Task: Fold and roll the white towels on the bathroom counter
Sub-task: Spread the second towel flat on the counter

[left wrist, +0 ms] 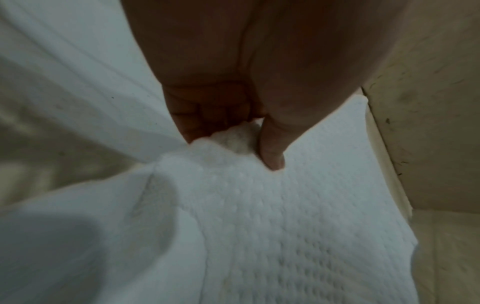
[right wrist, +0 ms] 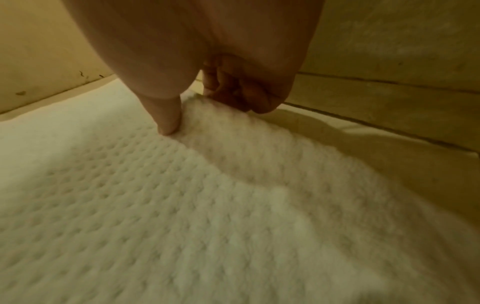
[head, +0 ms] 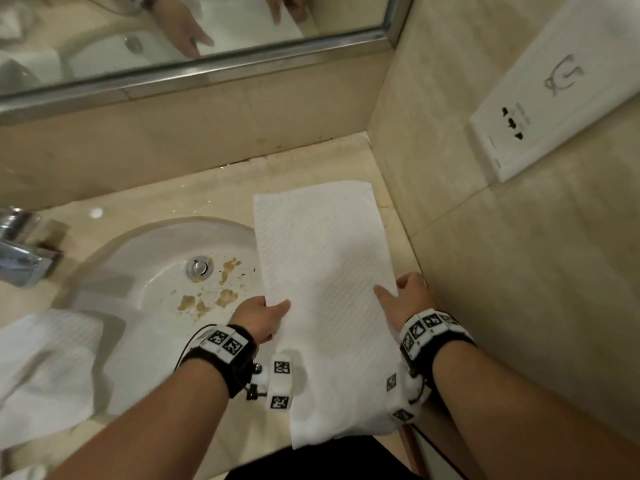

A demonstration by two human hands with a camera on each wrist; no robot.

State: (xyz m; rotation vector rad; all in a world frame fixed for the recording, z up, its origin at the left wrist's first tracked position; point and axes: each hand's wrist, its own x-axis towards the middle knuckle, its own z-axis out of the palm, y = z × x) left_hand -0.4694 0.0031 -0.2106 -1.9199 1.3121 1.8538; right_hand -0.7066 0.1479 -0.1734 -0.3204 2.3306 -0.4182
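A white textured towel (head: 322, 258) lies folded into a long strip on the beige counter (head: 221, 192), running from the front edge toward the back wall. Its near end hangs over the counter's front edge. My left hand (head: 265, 315) pinches the strip's left edge, thumb on top and fingers curled under, as the left wrist view shows on the towel (left wrist: 285, 226). My right hand (head: 405, 294) pinches the right edge the same way, thumb (right wrist: 168, 123) pressed on the towel (right wrist: 207, 205). A second white towel (head: 45, 368) lies crumpled at the left.
A white round sink (head: 138, 271) with brown stains near its drain (head: 198, 267) sits left of the strip. A chrome faucet (head: 20, 251) stands at far left. The side wall with a socket plate (head: 540, 109) rises close on the right. A mirror (head: 173, 36) spans the back.
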